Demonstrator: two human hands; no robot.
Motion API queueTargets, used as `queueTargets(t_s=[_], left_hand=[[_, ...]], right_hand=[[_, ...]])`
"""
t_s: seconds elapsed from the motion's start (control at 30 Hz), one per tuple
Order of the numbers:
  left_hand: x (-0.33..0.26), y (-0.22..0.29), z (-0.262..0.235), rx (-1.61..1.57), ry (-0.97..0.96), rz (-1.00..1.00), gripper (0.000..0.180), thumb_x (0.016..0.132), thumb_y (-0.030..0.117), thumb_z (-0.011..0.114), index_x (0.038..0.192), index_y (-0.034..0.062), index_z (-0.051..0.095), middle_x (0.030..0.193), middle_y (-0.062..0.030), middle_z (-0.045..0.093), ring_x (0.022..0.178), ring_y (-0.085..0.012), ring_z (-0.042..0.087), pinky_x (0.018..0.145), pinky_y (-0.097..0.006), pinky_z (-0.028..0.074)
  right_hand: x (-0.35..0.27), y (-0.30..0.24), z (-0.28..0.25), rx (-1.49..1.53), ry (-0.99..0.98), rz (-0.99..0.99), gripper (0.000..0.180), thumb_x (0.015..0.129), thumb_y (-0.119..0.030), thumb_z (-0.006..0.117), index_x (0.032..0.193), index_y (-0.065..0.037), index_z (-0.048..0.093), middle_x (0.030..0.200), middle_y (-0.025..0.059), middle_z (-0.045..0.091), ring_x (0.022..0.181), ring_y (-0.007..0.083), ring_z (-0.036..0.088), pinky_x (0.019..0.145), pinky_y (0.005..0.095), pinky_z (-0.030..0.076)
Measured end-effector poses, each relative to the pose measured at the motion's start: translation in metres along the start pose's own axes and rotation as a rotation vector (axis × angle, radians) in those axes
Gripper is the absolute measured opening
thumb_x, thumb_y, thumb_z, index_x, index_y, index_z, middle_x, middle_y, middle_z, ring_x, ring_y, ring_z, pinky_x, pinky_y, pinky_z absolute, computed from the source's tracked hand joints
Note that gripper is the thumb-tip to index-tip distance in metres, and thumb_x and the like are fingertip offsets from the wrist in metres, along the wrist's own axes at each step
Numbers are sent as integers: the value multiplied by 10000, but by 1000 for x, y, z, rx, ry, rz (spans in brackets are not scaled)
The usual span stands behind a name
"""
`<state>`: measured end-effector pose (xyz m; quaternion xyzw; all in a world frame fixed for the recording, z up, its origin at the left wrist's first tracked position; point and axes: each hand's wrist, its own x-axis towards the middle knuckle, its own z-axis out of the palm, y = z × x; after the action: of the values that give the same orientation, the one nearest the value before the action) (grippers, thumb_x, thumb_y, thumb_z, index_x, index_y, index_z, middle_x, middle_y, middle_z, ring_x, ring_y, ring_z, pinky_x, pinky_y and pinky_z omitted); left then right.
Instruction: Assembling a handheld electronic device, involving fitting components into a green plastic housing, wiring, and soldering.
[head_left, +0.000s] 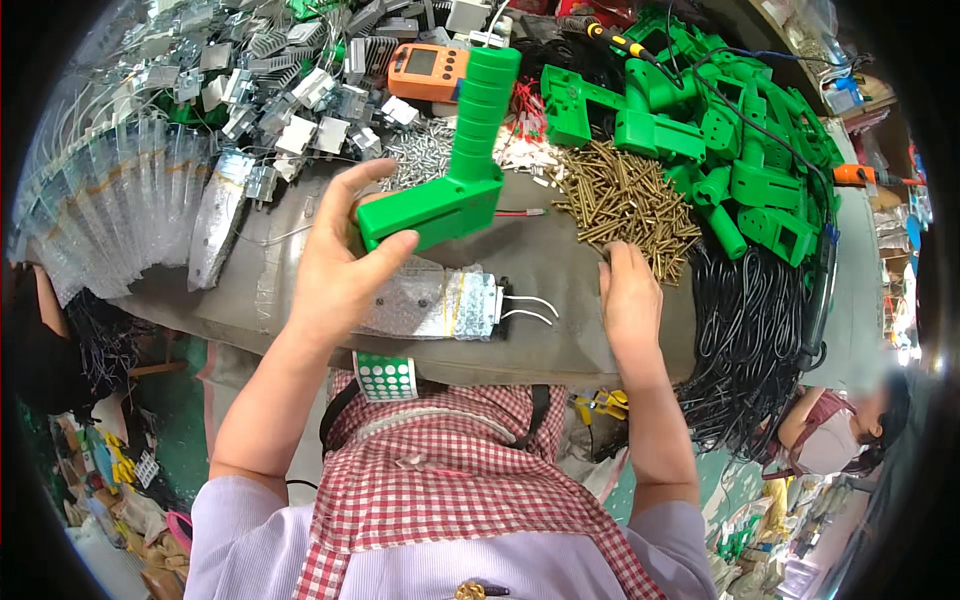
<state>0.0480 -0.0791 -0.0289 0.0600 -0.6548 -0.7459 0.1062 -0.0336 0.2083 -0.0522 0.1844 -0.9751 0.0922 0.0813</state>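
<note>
Left hand (335,265): fingers clamped round the short leg of the green plastic housing (460,160), held up over the grey bench (560,260)
Right hand (628,295): flat on the bench, fingers loose and together, fingertips at the brass screws (625,200) (right of the housing); clasping nothing
Foil-wrapped part (440,300): on the bench, just below the housing

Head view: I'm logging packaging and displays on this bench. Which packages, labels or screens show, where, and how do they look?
Orange meter: top centre, boxy, with a small grey screen.
Sticker sheet: at the apron top, white with rows of green dots.
Clear bags: fanned at left, narrow and shiny.
Foil-wrapped part: before the left hand, silvery, two white wires.
</note>
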Motion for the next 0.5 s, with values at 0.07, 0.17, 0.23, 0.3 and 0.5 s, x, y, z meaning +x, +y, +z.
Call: queueTargets(t_s=[0.07, 0.17, 0.23, 0.3, 0.5], left_hand=[[-1, -3, -3, 9, 20, 19, 616, 818, 23, 657, 1366, 36, 376, 1044, -59, 605, 991, -123, 563, 889, -275, 437], [-4, -2, -4, 25, 14, 25, 614, 821, 14, 646, 1370, 32, 371, 1046, -61, 606, 988, -124, 564, 888, -274, 438], [-2, -3, -5, 28, 10, 23, 612, 822, 8, 640, 1371, 31, 370, 1044, -61, 606, 986, -123, 564, 889, -273, 437], [0, -4, -1, 21, -15, 38, 626, 816, -12, 638, 1378, 35, 366, 1031, -57, 599, 978, -119, 558, 882, -270, 437], [0, 6, 9, 190, -65, 20, 674, 801, -34, 648, 1398, 50, 347, 1046, -67, 583, 972, -122, 547, 881, -274, 432]], right_hand=[[-1, 2, 5, -34, 53, -24, 126, 799, -41, 568, 913, -22, 518, 941, 149, 554, 886, 350, 580, 723, 460, 492], [7, -2, 4, -178, 27, -30, 104, 781, -29, 567, 876, -12, 529, 909, 151, 556, 884, 335, 588, 695, 438, 503], [11, -3, 2, -126, 21, -71, 93, 784, -19, 561, 870, -10, 524, 897, 155, 557, 874, 338, 591, 696, 439, 502], [13, -5, -2, -6, 53, -119, 89, 796, 6, 552, 883, 4, 536, 859, 157, 563, 805, 341, 592, 684, 431, 491], [33, -70, -54, 333, 292, -540, 145, 749, -21, 577, 890, 12, 582, 863, 123, 564, 760, 292, 563, 664, 376, 468]])
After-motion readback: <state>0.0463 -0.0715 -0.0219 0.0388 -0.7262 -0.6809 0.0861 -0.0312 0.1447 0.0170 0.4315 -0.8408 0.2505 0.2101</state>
